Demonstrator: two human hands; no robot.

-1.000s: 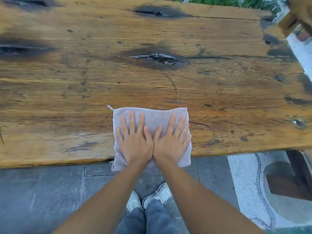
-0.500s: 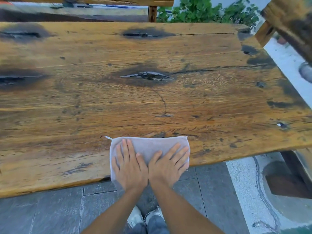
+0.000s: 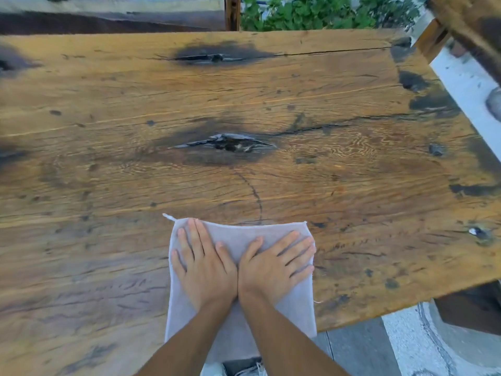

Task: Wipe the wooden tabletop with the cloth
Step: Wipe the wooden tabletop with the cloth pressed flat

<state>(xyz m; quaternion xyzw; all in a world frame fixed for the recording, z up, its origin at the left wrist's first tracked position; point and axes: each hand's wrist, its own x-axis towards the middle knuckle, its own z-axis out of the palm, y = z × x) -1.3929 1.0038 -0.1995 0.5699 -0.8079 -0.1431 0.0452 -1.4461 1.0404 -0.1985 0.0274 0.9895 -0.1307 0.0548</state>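
A pale grey cloth [image 3: 294, 305] lies flat on the wooden tabletop [image 3: 271, 104], close to its near edge, with its lower part hanging over that edge. My left hand [image 3: 202, 264] and my right hand [image 3: 273, 264] press down on the cloth side by side, thumbs touching, fingers straight and spread. The tabletop is rough brown wood with dark knots and cracks; a large split knot [image 3: 230, 143] lies beyond the cloth.
The table's right edge [image 3: 444, 85] runs along a white ledge [image 3: 469, 85]. A wooden post [image 3: 232, 12] and green plants [image 3: 311, 12] stand behind the far edge. Grey paving [image 3: 360, 346] shows below the near edge, with my shoes beside the cloth's hanging end.
Over the last second both hands pulled the cloth back to the near edge, then slid it forward onto the table again. The view has tilted up, showing the far edge.
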